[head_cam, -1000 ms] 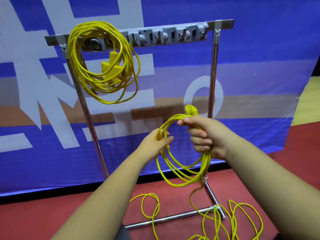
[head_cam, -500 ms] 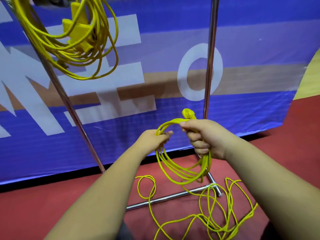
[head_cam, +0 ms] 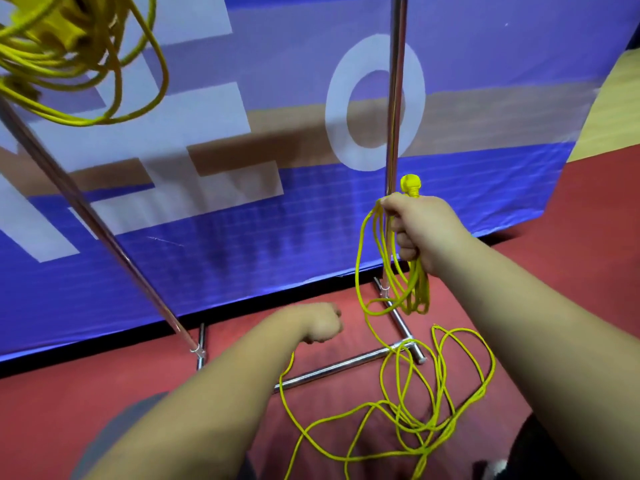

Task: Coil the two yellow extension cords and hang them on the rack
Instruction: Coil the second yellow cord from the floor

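**1. Hidden or cut off**
The chrome tube rack [head_cam: 396, 98] is cut by the top edge of the view. I see only its two uprights and the base bars on the red floor [head_cam: 69, 393]. The first coiled yellow extension cord [head_cam: 69, 57] hangs in the top left corner of the view, beside the left upright. Its upper part and its support are out of frame. The second yellow extension cord [head_cam: 367, 271] leaves the bottom edge of the view, so I cannot locate its far end. The fingers of the left hand [head_cam: 320, 323] curl under the palm, away from the camera.

**2. Hands**
The right hand [head_cam: 424, 233] is clenched around several loops of the second yellow extension cord, in front of the right upright. The yellow plug [head_cam: 410, 185] stands up out of the top of the fist. The loops hang below the fist. The remaining length lies in loose tangles on the red floor, crossing the right end of the base bar. The left hand is low, left of the hanging loops and apart from them. One strand emerges from under the left wrist. I cannot tell whether the fingers grip it.
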Action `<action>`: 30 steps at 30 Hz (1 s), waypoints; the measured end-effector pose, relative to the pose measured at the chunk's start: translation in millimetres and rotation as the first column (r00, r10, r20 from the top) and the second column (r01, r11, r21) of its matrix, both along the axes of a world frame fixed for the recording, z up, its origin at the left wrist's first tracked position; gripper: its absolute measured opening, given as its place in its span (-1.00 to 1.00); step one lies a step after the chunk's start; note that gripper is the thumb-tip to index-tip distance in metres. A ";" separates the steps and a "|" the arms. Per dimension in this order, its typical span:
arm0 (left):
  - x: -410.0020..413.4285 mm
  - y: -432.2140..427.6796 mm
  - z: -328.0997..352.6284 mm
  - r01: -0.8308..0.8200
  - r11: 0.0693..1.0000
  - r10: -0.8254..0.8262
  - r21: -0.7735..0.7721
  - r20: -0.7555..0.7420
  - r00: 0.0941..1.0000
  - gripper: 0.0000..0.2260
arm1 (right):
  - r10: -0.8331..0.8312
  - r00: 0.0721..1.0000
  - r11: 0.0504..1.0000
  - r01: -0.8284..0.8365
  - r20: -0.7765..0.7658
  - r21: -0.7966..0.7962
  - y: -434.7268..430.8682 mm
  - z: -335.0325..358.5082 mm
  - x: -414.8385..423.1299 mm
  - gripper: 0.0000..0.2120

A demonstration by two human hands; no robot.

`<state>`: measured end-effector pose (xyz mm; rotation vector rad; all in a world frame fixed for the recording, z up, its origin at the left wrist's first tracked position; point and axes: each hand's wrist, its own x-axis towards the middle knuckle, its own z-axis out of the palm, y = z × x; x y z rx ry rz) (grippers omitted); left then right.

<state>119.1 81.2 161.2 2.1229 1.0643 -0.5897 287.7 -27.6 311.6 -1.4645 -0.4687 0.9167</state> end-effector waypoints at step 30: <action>28.9 12.9 21.8 -0.375 0.792 0.574 -0.481 0.379 0.726 -0.81 | 0.150 0.790 0.969 0.002 0.594 -0.248 -25.8 9.6 33.7 -0.67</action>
